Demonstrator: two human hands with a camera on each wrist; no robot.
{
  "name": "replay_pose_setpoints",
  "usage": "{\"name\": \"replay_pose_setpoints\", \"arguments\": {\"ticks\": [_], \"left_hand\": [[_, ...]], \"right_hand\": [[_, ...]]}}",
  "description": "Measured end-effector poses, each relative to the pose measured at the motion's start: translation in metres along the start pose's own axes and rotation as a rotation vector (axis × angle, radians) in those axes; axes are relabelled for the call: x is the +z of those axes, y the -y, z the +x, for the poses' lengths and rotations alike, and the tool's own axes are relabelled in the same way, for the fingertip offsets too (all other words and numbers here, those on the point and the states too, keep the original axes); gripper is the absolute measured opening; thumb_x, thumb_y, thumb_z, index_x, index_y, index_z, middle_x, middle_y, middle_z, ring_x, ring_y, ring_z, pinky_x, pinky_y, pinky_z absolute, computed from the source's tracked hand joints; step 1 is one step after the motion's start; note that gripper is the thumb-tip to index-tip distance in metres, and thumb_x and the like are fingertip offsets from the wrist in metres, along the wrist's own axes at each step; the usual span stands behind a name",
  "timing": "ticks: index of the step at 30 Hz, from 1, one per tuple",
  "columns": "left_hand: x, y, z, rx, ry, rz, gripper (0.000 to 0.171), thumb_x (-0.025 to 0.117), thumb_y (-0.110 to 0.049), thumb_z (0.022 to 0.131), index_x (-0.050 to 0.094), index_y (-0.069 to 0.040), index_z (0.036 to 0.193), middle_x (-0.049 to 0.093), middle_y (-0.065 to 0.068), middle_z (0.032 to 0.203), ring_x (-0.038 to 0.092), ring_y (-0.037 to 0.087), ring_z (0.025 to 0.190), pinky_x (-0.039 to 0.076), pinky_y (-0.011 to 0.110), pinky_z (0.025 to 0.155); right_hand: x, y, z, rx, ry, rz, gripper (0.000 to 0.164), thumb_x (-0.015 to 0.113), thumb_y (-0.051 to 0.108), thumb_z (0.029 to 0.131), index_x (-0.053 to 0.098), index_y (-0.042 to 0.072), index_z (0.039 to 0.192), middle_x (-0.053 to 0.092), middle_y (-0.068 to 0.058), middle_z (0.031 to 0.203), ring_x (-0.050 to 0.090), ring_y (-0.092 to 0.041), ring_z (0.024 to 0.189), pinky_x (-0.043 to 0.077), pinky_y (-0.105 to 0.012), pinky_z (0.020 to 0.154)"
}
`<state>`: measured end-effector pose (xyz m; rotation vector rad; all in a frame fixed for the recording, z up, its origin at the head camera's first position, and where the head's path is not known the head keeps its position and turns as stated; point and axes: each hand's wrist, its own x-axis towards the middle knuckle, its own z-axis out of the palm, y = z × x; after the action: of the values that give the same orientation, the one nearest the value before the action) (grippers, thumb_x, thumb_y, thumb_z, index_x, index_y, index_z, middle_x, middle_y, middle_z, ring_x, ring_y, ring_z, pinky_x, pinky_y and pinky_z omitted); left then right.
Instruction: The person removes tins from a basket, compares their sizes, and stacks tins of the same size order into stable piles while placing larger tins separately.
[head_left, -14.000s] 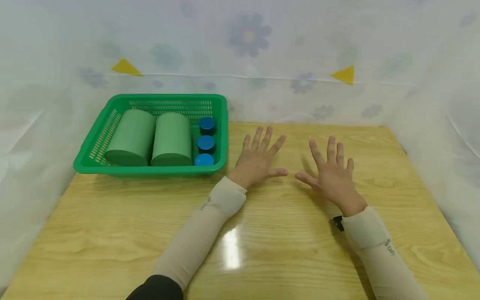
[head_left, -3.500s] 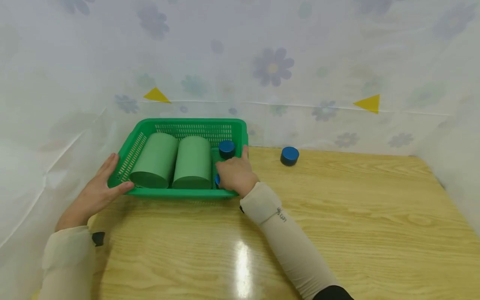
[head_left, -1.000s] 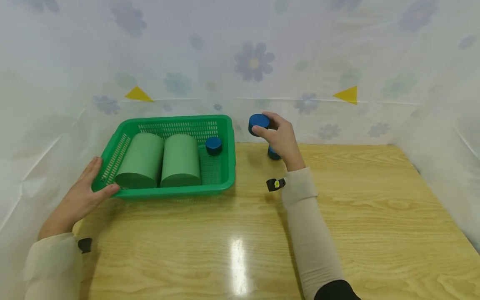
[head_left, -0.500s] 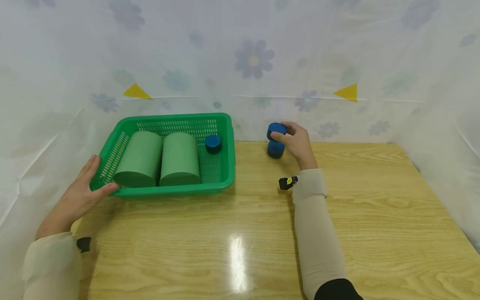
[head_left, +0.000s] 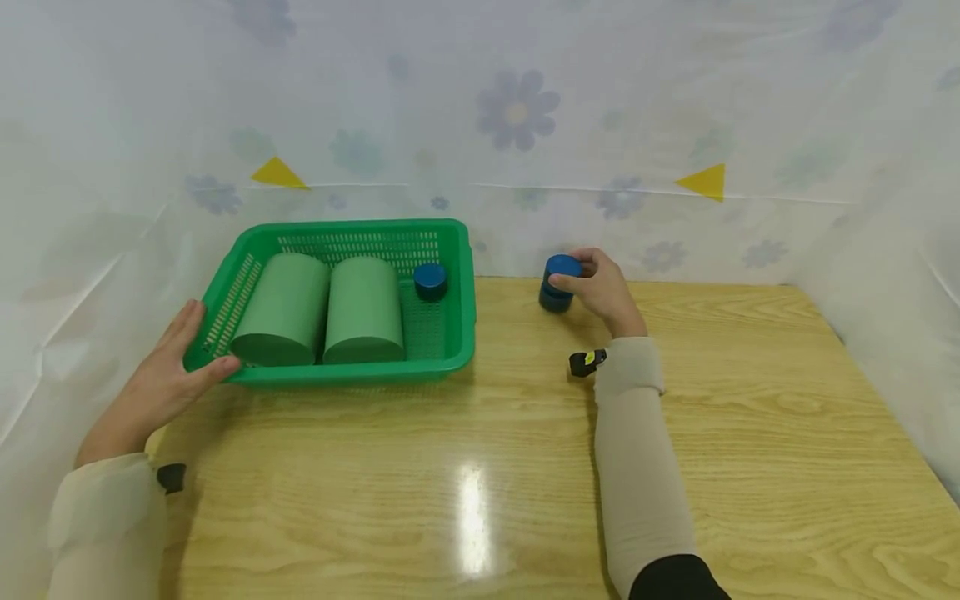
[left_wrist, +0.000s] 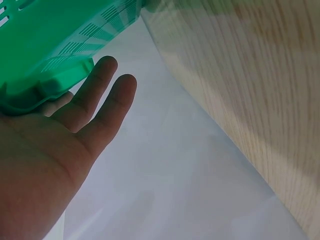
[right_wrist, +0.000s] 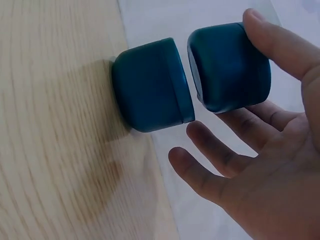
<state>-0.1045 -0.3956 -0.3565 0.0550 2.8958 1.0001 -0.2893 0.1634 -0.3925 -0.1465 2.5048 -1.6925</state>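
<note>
My right hand pinches a small blue round tin between thumb and fingers. A second blue tin stands on the table right below it. In the right wrist view the held tin is slightly tilted, a narrow gap from the lidded lower tin. My left hand lies at the front left corner of the green basket, thumb on the rim, fingers extended along its side. In the left wrist view those fingers are nearly straight beside the basket wall.
Inside the basket lie two large pale green cylinders on their sides. A third blue tin stands at the basket's right. The wooden table meets a flowered white sheet at the back, with yellow triangles on it.
Two tins have come out of the basket onto the right side. My right hand has carried the second one right and down over the first. The left hand stays at the basket corner.
</note>
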Motion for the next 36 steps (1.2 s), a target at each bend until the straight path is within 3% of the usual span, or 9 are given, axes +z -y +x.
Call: {"name": "replay_pose_setpoints", "arguments": {"ticks": [10,30,36], "left_hand": [[-0.0013,-0.0028,-0.0015,-0.013,-0.007,-0.009,0.094,0.056,-0.040,0.103,-0.016,-0.020,0.160,-0.022,0.007,0.165,-0.016,0.048,0.147,0.002,0.080,0.104],[-0.0022,-0.0056,-0.0021,-0.004,-0.012,-0.008,0.094,0.056,-0.041,0.103,-0.015,-0.018,0.160,-0.022,0.006,0.165,-0.016,0.046,0.148,0.001,0.078,0.106],[-0.0013,-0.0055,0.0010,-0.014,0.002,0.004,0.095,0.056,-0.043,0.103,-0.015,-0.016,0.160,-0.023,0.008,0.165,-0.015,0.048,0.147,0.002,0.078,0.107]], "right_hand": [[-0.0006,0.0013,0.0045,0.002,0.043,-0.072,0.069,0.079,0.034,0.091,0.043,0.005,0.142,0.047,-0.018,0.142,0.044,-0.034,0.133,0.039,-0.051,0.107],[-0.0052,-0.0019,0.0046,0.027,0.092,-0.053,0.073,0.077,0.036,0.091,0.039,0.008,0.147,0.042,-0.020,0.150,0.044,-0.036,0.134,0.038,-0.053,0.108],[-0.0093,-0.0038,0.0041,0.047,0.129,-0.144,0.098,0.076,0.046,0.089,0.019,0.016,0.162,0.036,-0.023,0.152,0.040,-0.040,0.137,0.035,-0.058,0.109]]}}
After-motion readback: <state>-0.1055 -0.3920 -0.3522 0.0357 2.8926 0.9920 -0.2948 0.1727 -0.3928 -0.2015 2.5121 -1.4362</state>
